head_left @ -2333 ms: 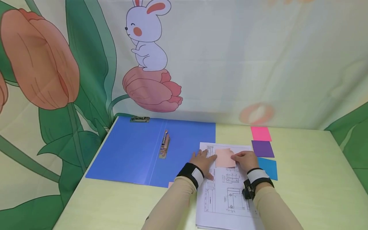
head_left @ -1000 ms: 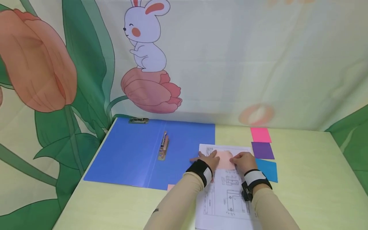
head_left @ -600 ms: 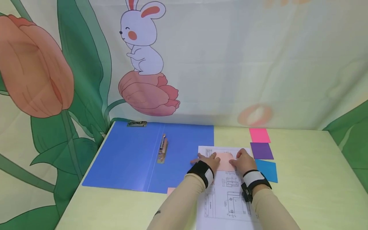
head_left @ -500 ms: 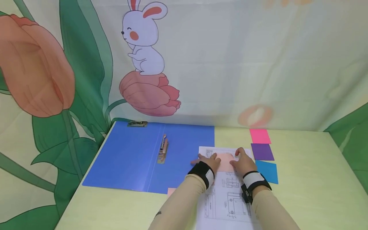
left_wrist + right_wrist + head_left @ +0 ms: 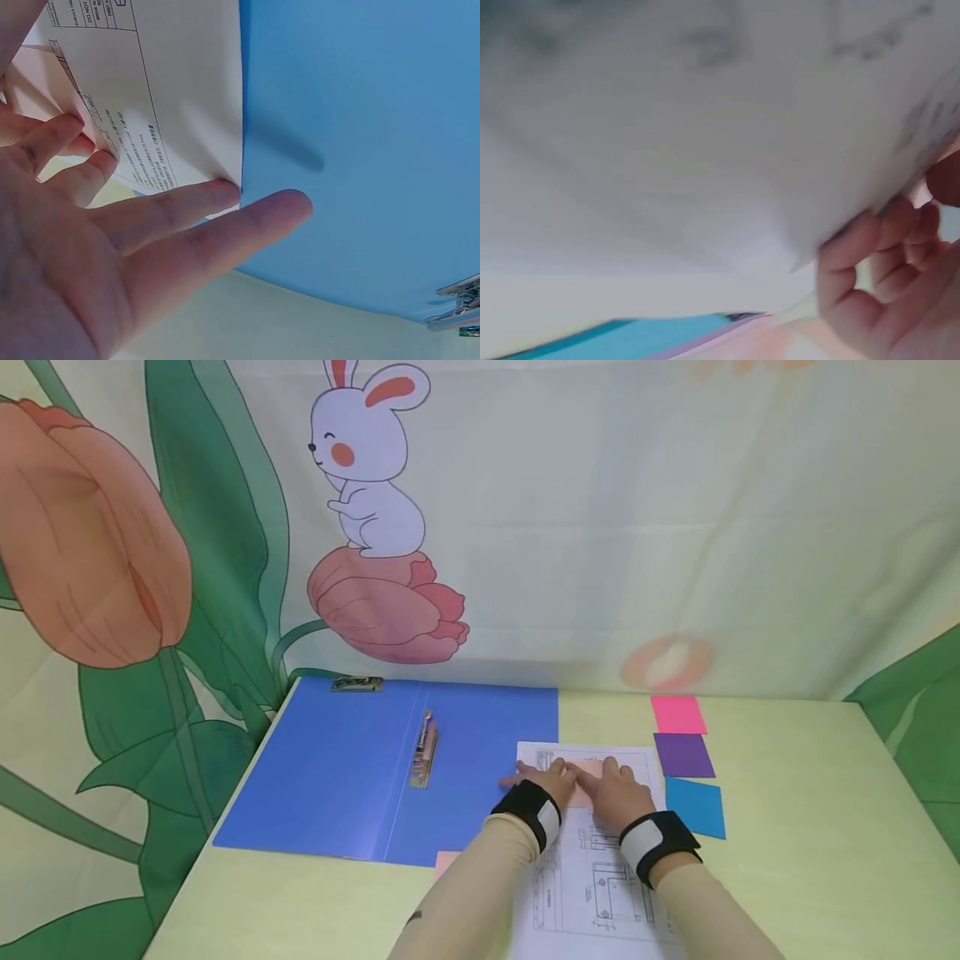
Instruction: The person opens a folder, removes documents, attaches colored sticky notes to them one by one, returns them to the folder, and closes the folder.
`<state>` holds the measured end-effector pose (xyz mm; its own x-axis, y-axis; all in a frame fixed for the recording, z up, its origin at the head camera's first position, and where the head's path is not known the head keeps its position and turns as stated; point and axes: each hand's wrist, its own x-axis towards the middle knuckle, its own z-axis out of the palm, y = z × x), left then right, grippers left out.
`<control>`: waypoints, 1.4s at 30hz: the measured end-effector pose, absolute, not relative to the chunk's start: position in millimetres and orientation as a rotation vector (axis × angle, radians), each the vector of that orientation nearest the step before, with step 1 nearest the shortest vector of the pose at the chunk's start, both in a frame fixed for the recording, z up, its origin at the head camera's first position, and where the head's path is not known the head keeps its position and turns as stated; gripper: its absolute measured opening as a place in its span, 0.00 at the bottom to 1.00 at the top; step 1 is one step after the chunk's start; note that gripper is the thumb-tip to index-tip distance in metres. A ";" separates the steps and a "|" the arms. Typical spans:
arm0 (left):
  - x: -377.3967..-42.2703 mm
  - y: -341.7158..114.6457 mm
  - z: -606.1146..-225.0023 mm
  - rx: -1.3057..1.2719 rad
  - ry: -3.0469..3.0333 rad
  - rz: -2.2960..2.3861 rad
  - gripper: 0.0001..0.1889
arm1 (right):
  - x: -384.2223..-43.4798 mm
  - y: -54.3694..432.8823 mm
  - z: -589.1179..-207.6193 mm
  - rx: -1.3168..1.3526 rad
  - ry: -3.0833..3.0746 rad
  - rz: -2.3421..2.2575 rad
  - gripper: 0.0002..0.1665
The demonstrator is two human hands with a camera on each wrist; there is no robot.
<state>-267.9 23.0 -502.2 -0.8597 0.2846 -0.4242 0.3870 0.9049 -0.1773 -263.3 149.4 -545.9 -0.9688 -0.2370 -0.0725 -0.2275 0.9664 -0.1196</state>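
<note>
A pale pink square sticky note (image 5: 590, 767) lies on the upper part of a stack of printed drawing sheets (image 5: 551, 893), partly hidden by both hands. My left hand (image 5: 546, 783) rests spread at the note's left side; in the left wrist view two fingertips meet the pink note (image 5: 43, 84), while the other fingers stretch past the sheet's edge over the blue folder (image 5: 360, 112). My right hand (image 5: 618, 797) presses on the note from the right, its thumb pointing toward the left fingers. In the right wrist view its fingers (image 5: 847, 251) bend against the paper.
An open blue folder (image 5: 322, 777) with metal clips (image 5: 425, 752) lies left, partly under the sheets. Pink (image 5: 678, 715), purple (image 5: 684, 755) and blue (image 5: 696, 807) square notes form a column to the right. Another pale pink note (image 5: 445, 861) shows beside my left sleeve. A patterned curtain (image 5: 555, 527) hangs behind.
My right hand has let go of the note's right edge, turned, and slid left over the note toward my left hand. Earlier, my left hand shifted slightly right onto the note.
</note>
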 end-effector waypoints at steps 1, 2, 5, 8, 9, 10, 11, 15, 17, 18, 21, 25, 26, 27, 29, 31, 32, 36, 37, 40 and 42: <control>-266.8 23.2 -499.7 0.482 2.670 -0.343 0.28 | -262.6 147.9 -546.3 -0.361 3.018 -0.118 0.36; -265.6 23.7 -497.2 0.475 2.668 -0.321 0.27 | -261.7 147.3 -546.2 -0.340 3.002 -0.102 0.35; -262.1 24.6 -490.9 0.479 2.660 -0.311 0.28 | -260.0 151.2 -544.8 -0.195 2.944 -0.133 0.34; -261.6 23.5 -493.1 0.506 2.670 -0.349 0.28 | -258.3 160.2 -539.7 -0.043 2.886 -0.203 0.32; -262.4 22.4 -496.0 0.512 2.681 -0.358 0.28 | -257.9 163.9 -538.9 -0.009 2.871 -0.210 0.32; -263.8 21.2 -499.8 0.515 2.690 -0.361 0.28 | -257.6 167.4 -538.0 0.010 2.859 -0.217 0.33; -265.2 19.7 -504.0 0.523 2.694 -0.376 0.28 | -257.6 170.1 -537.8 0.017 2.851 -0.224 0.33; -269.4 16.5 -518.5 0.508 2.710 -0.289 0.30 | -255.0 184.4 -541.3 0.003 2.844 -0.317 0.36; -268.4 14.2 -521.4 0.492 2.718 -0.225 0.37 | -249.7 195.2 -539.0 0.010 2.879 -0.446 0.38; -267.0 12.8 -521.9 0.488 2.726 -0.202 0.42 | -245.0 203.1 -537.1 0.007 2.910 -0.502 0.40; -261.6 6.8 -521.8 0.498 2.765 -0.156 0.55 | -225.1 232.8 -529.9 0.006 2.989 -0.587 0.44; -256.3 -1.6 -522.0 0.533 2.854 -0.127 0.57 | -199.7 268.1 -528.6 -0.083 3.020 -0.420 0.42; -255.3 -2.9 -521.6 0.534 2.872 -0.107 0.55 | -194.7 273.7 -529.9 -0.124 3.028 -0.366 0.40; -254.0 -4.0 -521.4 0.534 2.892 -0.087 0.53 | -190.1 278.2 -531.7 -0.169 3.047 -0.315 0.37; -250.9 -6.7 -521.8 0.541 2.935 -0.068 0.48 | -183.5 282.9 -533.3 -0.244 3.088 -0.233 0.30; -246.3 -10.1 -522.0 0.578 2.978 -0.025 0.43 | -178.5 287.0 -534.0 -0.320 3.136 -0.163 0.22; -243.7 -11.6 -522.3 0.598 3.005 0.004 0.40 | -175.8 288.8 -533.2 -0.345 3.159 -0.157 0.18; -223.8 -15.0 -520.8 0.646 3.086 0.229 0.30 | -163.5 295.0 -525.5 -0.305 3.274 -0.250 0.08; -216.1 -14.0 -519.8 0.641 3.086 0.318 0.28 | -158.0 294.1 -520.4 -0.257 3.304 -0.299 0.08; -187.5 -7.7 -513.6 0.591 2.938 0.748 0.23 | -136.6 284.1 -501.8 -0.152 3.407 -0.465 0.09; -168.8 -2.3 -508.5 0.547 2.693 1.103 0.24 | -118.6 269.2 -486.2 -0.145 3.477 -0.605 0.09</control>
